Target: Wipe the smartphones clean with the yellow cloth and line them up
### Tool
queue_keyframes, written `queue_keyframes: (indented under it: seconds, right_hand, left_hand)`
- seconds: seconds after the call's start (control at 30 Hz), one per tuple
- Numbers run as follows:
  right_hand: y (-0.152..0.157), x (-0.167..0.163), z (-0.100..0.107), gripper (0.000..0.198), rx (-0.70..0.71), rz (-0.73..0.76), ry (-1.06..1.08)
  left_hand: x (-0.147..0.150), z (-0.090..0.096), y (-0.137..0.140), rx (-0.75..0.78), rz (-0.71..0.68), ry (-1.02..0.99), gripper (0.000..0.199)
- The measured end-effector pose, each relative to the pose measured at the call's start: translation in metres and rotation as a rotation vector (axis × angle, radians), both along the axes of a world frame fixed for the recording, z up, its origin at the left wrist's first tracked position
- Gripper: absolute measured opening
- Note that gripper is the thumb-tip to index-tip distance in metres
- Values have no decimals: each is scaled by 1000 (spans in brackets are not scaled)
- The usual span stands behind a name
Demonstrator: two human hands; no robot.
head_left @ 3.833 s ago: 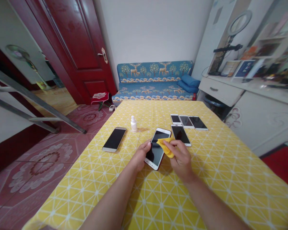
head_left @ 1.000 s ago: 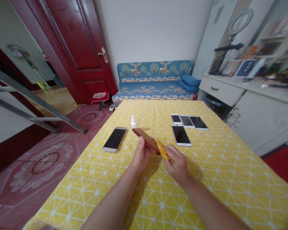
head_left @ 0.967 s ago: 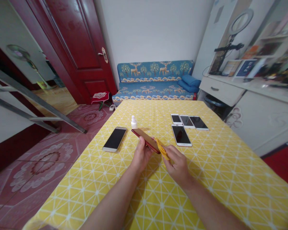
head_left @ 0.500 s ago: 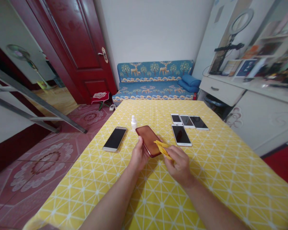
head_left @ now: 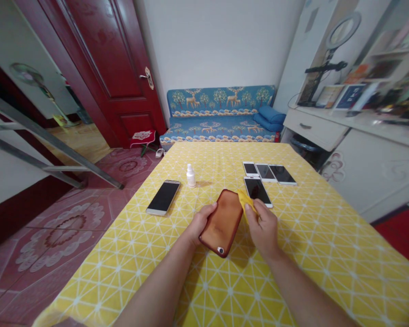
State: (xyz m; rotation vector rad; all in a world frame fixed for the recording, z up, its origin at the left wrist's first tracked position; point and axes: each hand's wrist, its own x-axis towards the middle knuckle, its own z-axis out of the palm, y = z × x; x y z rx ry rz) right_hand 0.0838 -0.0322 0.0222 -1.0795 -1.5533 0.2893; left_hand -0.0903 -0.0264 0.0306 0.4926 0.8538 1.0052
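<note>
A brown phone case (head_left: pixel 223 222) is tilted above the table, its camera hole at the near end. My left hand (head_left: pixel 202 223) grips it along its left edge, thumb on top. Pinched in my right hand (head_left: pixel 263 225) is a yellow cloth (head_left: pixel 246 203), which touches the upper right edge of the case. Left of my hands, a phone with a black screen (head_left: pixel 163 197) lies on the table. Behind the case stands a small white bottle (head_left: pixel 191 176). To the right, beyond my right hand, lies a white phone (head_left: pixel 258 191).
Three more phones (head_left: pixel 266 172) lie in a row at the table's right back. A yellow patterned cloth covers the table (head_left: pixel 221 295). Behind it is a blue sofa (head_left: pixel 218 122); a white cabinet (head_left: pixel 371 154) stands at right, and a metal ladder (head_left: pixel 47 136) at left.
The case has been turned, so its far end now points right and its camera hole shows. My right hand and the cloth have moved up and right, to the case's far corner.
</note>
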Motion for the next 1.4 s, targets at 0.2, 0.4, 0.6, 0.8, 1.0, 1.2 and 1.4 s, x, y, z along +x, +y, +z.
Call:
queue_keyframes:
  seconds: [0.2, 0.4, 0.6, 0.8, 1.0, 1.2, 1.4]
  right_hand:
    - [4, 0, -5, 21, -112, -48, 29]
    - [0, -8, 2, 25, -100, 279, -110]
    - [-4, -13, 3, 42, -666, 481, 408]
    - [-6, -8, -2, 40, -1045, 837, 795]
    - [-11, -12, 2, 36, -1048, 1007, 784]
    - [2, 5, 20, 34, -854, 637, 853]
    - [26, 88, 26, 32, -522, -51, 842]
  left_hand:
    - [-7, 7, -1, 65, 65, -143, 19]
    - [-12, 4, 6, 291, 235, -298, 5]
    - [-8, -2, 7, 313, 157, -327, 16]
    - [-3, -4, 4, 388, -13, -281, 30]
    - [-2, -9, 4, 423, -130, -234, 39]
    - [4, -21, 13, 372, 0, -38, 40]
    - [4, -27, 14, 413, -46, 91, 41]
